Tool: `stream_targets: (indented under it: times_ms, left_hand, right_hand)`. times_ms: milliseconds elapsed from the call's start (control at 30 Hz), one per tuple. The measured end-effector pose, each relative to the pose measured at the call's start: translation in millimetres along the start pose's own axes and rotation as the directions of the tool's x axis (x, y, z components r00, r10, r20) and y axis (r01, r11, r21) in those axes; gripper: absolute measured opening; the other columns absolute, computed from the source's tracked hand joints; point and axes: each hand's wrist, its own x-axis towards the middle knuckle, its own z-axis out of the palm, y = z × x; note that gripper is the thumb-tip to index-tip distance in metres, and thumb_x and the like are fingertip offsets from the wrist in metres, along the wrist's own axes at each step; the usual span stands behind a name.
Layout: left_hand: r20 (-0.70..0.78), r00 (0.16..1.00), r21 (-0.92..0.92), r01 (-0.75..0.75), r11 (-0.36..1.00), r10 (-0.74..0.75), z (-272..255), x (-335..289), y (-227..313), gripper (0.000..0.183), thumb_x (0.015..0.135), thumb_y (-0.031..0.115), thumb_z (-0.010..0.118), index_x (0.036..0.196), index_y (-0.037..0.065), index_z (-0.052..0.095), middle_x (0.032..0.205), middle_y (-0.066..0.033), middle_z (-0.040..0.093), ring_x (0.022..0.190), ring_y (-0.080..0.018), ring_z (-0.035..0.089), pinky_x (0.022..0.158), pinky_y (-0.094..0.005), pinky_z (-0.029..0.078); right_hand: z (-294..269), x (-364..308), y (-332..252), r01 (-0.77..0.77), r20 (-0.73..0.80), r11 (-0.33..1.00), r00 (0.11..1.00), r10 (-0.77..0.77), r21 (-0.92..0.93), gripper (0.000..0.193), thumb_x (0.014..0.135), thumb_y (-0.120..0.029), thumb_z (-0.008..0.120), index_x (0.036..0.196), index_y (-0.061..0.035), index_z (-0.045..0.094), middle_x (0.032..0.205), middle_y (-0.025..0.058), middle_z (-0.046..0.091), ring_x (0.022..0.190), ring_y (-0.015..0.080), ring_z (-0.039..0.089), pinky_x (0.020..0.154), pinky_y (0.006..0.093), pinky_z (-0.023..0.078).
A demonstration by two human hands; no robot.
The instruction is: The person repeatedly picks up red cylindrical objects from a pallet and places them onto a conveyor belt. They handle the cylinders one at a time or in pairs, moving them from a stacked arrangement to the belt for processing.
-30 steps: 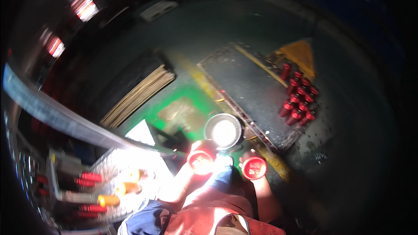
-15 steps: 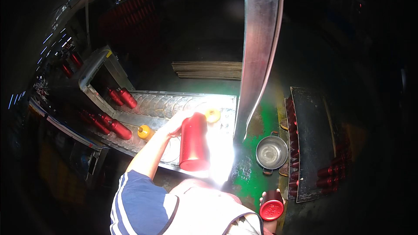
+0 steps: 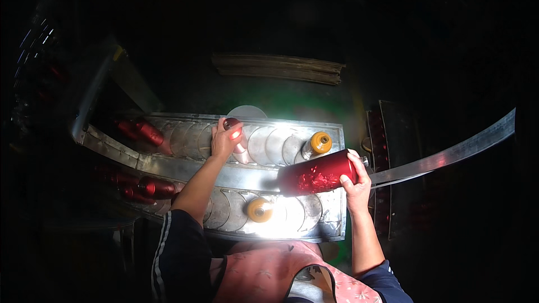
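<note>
Left of the hands, several red bottles (image 3: 147,132) lie along the metal tray (image 3: 331,134). The left hand (image 3: 224,141) is closed over a small red bottle (image 3: 231,124) lying in the tray's far row. The right hand (image 3: 355,182) grips a large red bottle (image 3: 317,173) sideways above the tray, just this side of an orange-capped bottle (image 3: 316,145).

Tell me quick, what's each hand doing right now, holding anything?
Left hand: closed around a small red bottle standing on the metal tray.
Right hand: closed on a large red bottle, held sideways above the tray.
</note>
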Motion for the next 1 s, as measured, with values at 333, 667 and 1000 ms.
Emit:
stream_targets:
  times_ms: [333,667,1000]
  left_hand:
    - [-0.088,0.996,-0.384,-0.061,0.921,0.029,-85,-75,-9,0.034,0.078,0.005,0.072,0.111,0.014,0.074,0.124,-0.0119,0.064,0.109,-0.0294,0.06,0.095,-0.0376,0.048]
    - [0.51,0.809,-0.407,-0.073,0.911,0.293,-5,-210,89,0.077,0.074,0.038,0.083,0.14,0.013,0.052,0.141,-0.0164,0.05,0.13,-0.0359,0.045,0.109,-0.0436,0.037]
    - [0.315,0.947,-0.361,0.061,0.93,0.061,92,-245,245,0.043,0.086,0.024,0.073,0.126,0.011,0.066,0.122,-0.0174,0.061,0.114,-0.0307,0.057,0.102,-0.0377,0.044]
  right_hand:
    - [292,66,102,0.283,0.356,0.856,0.926,-0.126,-0.433,0.047,0.069,-0.016,0.08,0.113,-0.0289,0.074,0.146,0.0211,0.039,0.124,0.0432,0.039,0.107,0.0461,0.038]
    - [153,-3,-12,0.19,0.391,0.976,0.895,-0.215,0.102,0.035,0.086,-0.005,0.067,0.119,-0.0152,0.072,0.13,0.012,0.059,0.114,0.0253,0.059,0.096,0.0349,0.048]
    - [-272,-260,16,-0.326,-0.367,0.934,0.859,0.356,0.143,0.02,0.092,0.003,0.059,0.109,0.0028,0.069,0.106,0.0072,0.061,0.091,0.0131,0.064,0.077,0.0269,0.057]
